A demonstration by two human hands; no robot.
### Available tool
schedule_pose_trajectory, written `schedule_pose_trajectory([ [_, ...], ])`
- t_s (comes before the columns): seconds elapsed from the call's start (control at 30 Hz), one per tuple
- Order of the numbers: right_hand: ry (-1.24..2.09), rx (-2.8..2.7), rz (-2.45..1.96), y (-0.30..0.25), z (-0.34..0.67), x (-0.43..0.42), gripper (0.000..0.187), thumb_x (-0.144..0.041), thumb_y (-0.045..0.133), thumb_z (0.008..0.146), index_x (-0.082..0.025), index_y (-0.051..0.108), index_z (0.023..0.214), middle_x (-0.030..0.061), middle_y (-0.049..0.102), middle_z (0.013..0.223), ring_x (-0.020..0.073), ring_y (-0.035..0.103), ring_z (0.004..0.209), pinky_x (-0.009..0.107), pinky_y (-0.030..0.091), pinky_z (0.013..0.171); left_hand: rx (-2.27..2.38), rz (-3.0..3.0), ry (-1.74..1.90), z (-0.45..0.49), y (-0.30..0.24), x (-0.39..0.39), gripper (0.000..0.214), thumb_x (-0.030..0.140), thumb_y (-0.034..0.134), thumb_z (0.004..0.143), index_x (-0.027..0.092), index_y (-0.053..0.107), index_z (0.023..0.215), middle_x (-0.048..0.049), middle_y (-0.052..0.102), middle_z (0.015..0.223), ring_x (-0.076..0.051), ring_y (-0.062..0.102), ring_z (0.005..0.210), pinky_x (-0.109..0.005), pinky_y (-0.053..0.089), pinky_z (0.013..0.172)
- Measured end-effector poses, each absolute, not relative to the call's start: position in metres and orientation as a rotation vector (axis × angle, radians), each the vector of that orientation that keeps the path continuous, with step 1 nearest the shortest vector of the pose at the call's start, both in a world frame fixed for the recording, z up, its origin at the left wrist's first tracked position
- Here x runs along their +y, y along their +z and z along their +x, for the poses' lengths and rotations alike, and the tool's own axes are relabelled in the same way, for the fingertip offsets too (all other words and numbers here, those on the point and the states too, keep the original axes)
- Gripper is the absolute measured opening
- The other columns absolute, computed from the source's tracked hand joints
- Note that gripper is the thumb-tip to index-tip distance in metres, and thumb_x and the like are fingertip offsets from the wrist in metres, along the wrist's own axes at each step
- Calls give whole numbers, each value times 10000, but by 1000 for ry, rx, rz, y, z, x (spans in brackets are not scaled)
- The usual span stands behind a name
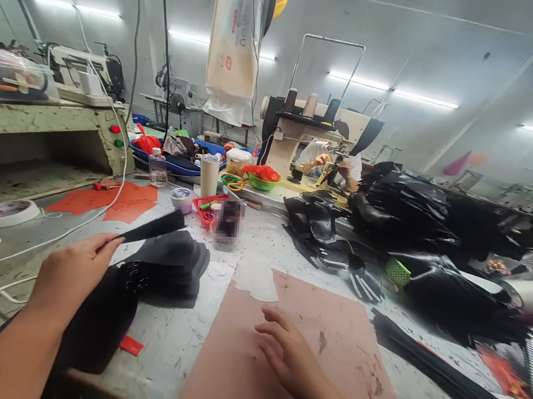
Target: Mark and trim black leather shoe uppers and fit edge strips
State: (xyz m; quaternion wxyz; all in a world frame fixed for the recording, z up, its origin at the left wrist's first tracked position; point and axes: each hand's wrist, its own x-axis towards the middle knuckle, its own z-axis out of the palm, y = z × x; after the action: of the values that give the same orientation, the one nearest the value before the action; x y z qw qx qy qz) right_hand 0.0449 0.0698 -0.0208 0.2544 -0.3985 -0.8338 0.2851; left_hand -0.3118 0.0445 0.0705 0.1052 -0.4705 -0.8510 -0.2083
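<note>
My left hand (72,273) pinches the near end of a flat black material piece (151,229) and holds it above a stack of black cut pieces (173,269) on the worktable. My right hand (285,349) rests flat on a pinkish-brown board (343,346), its fingers stretched out and holding nothing. A pale translucent sheet (257,279) lies at the board's far edge, just beyond my right fingertips.
Black leather heaps (400,212) fill the right side, with a green mesh basket (397,272) among them. Red paper sheets (110,200), a tape roll (9,211), a cup (209,174), a bottle (158,167) and a red tray (207,208) stand farther back. A person works at a sewing machine (310,130).
</note>
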Motion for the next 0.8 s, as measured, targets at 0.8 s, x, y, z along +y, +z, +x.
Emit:
schedule_pose_trajectory([
  [0.8,-8,-2788,-1036,-17,51,139,142,-85,474,763,-131,607,758,105,613,786,209,546,807,338,413,727,-1974,-2572,-206,-118,1,99,294,63,322,772,130,601,838,-130,623,895,-244,541,893,-383,408,793],
])
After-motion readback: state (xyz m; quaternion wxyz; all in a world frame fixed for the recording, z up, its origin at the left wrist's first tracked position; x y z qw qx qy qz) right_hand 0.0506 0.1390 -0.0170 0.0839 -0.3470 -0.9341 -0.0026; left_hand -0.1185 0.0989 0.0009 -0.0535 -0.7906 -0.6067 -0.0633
